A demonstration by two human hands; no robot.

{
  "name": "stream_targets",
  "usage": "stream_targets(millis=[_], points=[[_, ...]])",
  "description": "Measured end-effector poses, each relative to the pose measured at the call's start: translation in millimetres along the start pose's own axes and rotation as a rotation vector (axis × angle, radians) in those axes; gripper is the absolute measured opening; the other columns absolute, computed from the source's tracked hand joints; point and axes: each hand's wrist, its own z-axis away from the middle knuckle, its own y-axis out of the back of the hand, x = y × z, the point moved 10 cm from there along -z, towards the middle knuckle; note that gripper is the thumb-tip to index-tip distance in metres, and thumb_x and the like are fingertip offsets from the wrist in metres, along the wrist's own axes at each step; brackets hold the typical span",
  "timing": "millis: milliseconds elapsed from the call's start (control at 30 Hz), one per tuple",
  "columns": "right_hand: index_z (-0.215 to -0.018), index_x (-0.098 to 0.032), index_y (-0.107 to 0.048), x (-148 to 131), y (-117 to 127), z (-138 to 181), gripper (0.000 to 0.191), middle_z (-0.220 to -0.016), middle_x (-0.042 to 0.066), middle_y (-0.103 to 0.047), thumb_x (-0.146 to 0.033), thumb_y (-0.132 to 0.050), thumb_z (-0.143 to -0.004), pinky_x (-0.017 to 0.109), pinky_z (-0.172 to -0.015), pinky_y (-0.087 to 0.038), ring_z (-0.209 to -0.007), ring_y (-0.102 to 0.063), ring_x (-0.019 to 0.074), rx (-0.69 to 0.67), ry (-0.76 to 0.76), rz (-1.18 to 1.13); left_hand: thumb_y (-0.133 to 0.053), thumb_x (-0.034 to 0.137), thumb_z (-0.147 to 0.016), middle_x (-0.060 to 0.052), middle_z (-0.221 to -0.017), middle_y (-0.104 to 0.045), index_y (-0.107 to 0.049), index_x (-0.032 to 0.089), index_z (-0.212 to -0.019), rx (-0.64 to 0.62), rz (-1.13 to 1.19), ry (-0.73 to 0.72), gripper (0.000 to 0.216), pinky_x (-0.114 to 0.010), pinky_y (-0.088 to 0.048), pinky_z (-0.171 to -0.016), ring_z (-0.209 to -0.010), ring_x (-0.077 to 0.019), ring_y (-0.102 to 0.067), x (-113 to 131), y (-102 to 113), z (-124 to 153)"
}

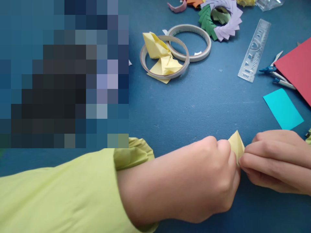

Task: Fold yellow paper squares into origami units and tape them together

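Folded yellow paper (236,145) is held by the left hand (209,178), fingers curled; the right hand (275,161) pinches its right edge.

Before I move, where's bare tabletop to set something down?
Widest patch: blue tabletop between tape rolls, left hand, ruler and cyan paper. Crowded: top edge, around the paper ring; right side, with red sheet and blue-and-white tools; and the yellow paper held between left and right hand. Upper left: pixelated, can't tell.
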Motion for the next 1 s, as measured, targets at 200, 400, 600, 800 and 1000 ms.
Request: stream_targets(millis=[200,400,600,800,1000], points=[[-0.1,-0.013,-0.053,4,-6,5,0.017,-0.072,0.001,-0.059,-0.014,-0.037,-0.095,0.03,-0.051,-0.035,-0.06,-0.046,0.0127,-0.021,-0.016,-0.001,-0.055,0.023,-0.069,0.0,-0.053,-0.043,-0.05,0.02,-0.063,-0.016,-0.01,0.01,0.009,-0.031,-0.021,-0.04,-0.046,-0.0178,-0.038,1,-2,0],[-0.105,-0.013,-0.052,2,-3,11,0.015,-0.073,0.001,-0.057,-0.014,-0.043,-0.093,0.031,-0.055,-0.035,-0.065,-0.047,0.0137,0.049,0.026,0.07,-0.054,0.022,-0.071,0.0,-0.054,-0.043,-0.05,0.019,-0.063,-0.011,-0.011,0.007,0.009,-0.031,-0.023,-0.04,-0.046,-0.0177,-0.038,-1,0,-1],[-0.11,-0.016,-0.052,5,-4,12,0.019,-0.078,0.0,-0.057,-0.014,-0.046,-0.092,0.029,-0.058,-0.036,-0.067,-0.048,0.013,0.02,-0.005,0.056,-0.053,0.022,-0.072,0.0,-0.054,-0.043,-0.048,0.019,-0.063,-0.019,-0.024,0.008,0.011,-0.031,-0.024,-0.04,-0.047,-0.0172,-0.038,-1,-1,-1],[-0.109,-0.015,-0.052,3,-7,10,0.019,-0.08,0.001,-0.06,-0.015,-0.039,-0.095,0.028,-0.061,-0.038,-0.069,-0.05,0.013,-0.008,0.01,-0.007,-0.053,0.021,-0.071,0.0,-0.054,-0.042,-0.049,0.019,-0.063,-0.031,-0.02,0.015,0.009,-0.031,-0.023,-0.04,-0.046,-0.0171,-0.038,0,0,0],[-0.107,-0.011,-0.052,1,-7,3,0.023,-0.08,0.003,-0.064,-0.015,-0.031,-0.097,0.03,-0.062,-0.041,-0.07,-0.055,0.014,-0.026,0.012,0.01,-0.05,0.018,-0.07,-0.001,-0.053,-0.042,-0.049,0.019,-0.062,-0.006,-0.026,0.017,0.009,-0.031,-0.022,-0.04,-0.045,-0.017,-0.037,0,0,1]])
